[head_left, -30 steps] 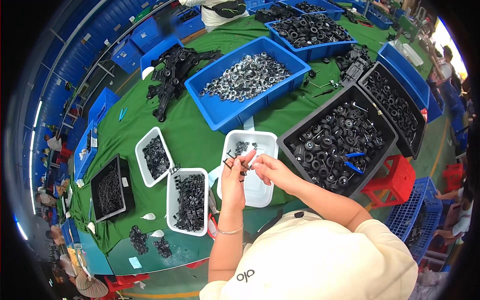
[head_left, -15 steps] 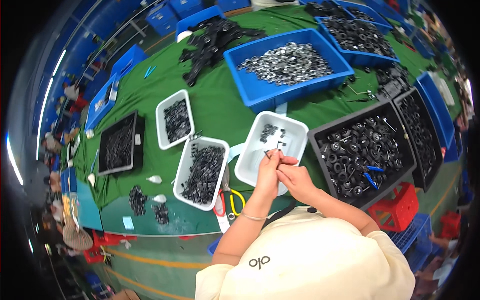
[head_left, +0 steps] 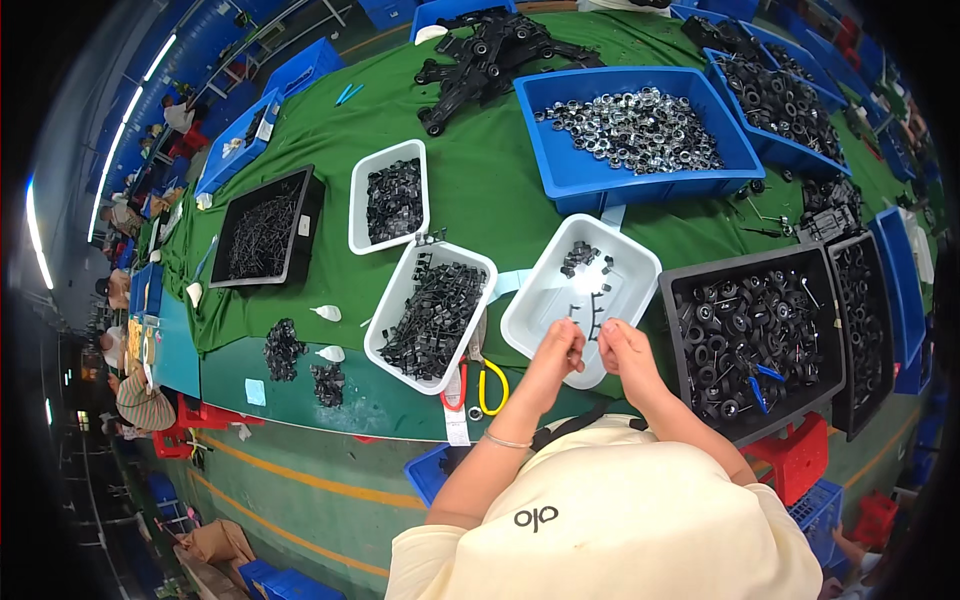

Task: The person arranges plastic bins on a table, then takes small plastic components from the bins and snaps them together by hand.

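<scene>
showing a green-covered worktop [head_left: 300,150] seen from above, read left to right. at far left, a black tray [head_left: 262,238] of thin dark parts; below it, two small heaps of black parts [head_left: 285,348] lying loose beside small white pieces [head_left: 327,313]. next, a small white tray [head_left: 390,195] holding black clips, and just below and right of it a second white tray [head_left: 432,312] heaped with similar black parts. yellow-handled scissors [head_left: 490,378] lying at the near edge, touching that tray's corner. at centre, a third white tray [head_left: 580,295], nearly bare, with a small cluster of black pieces at its far end. over its near rim, left hand [head_left: 558,352] and right hand [head_left: 622,350] close together, a bracelet on the left wrist. fingers [head_left: 575,335] of both hands pinched together on a thin black comb-like strip [head_left: 592,318], held above the tray floor; exact contact of the right fingers too small to tell. behind, a heap of large black frames [head_left: 490,55], then a blue bin [head_left: 640,130] of silvery metal rings. at right, a black tray [head_left: 755,335] of black wheel-like parts with a small blue-handled tool [head_left: 765,372] lying on them, a second black tray [head_left: 868,310] beside it, and further blue bins [head_left: 780,100] of dark parts behind. cream-coloured cap [head_left: 620,520] filling the lower edge.
</scene>
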{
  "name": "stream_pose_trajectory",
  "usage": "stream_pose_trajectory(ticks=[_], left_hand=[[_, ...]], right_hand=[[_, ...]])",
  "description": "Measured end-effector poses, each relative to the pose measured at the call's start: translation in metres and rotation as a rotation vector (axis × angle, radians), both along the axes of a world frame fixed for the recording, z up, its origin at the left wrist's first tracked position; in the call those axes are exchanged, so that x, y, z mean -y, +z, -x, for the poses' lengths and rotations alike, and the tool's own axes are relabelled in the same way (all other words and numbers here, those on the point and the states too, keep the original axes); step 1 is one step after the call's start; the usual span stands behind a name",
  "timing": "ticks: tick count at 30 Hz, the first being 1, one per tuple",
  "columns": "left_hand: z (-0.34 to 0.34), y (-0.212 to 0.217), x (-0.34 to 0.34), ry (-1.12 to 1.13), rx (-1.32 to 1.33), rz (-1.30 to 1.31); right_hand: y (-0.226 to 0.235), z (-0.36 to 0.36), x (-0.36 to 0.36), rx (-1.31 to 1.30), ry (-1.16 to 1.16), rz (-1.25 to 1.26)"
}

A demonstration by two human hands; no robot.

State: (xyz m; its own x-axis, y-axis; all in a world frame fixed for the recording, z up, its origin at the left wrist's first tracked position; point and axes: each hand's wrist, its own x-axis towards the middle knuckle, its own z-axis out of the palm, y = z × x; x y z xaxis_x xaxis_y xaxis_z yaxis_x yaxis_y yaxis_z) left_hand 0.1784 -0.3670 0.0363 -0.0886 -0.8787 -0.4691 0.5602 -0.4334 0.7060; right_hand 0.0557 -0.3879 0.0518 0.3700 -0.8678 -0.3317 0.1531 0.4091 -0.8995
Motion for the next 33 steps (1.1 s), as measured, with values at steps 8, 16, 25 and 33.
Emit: stream_pose_trajectory(ticks=[8, 16, 25, 33], left_hand=[[0.007, -0.004, 0.001, 0.079, 0.149, 0.068], [-0.084, -0.005, 0.073, 0.493, -0.059, 0.158], [-0.197, -0.068, 0.098, 0.355, 1.592, 0.19], [-0.199, -0.088, 0.098, 0.122, 1.941, 0.304]], right_hand=[[-0.012, -0.011, -0.009, -0.186, 0.134, 0.27], [-0.001, -0.006, -0.014, -0.238, 0.439, 0.515], [-0.019, 0.013, -0.012, -0.067, 0.168, -0.104], [-0.043, 0.016, -0.011, -0.274, 0.197, 0.095]])
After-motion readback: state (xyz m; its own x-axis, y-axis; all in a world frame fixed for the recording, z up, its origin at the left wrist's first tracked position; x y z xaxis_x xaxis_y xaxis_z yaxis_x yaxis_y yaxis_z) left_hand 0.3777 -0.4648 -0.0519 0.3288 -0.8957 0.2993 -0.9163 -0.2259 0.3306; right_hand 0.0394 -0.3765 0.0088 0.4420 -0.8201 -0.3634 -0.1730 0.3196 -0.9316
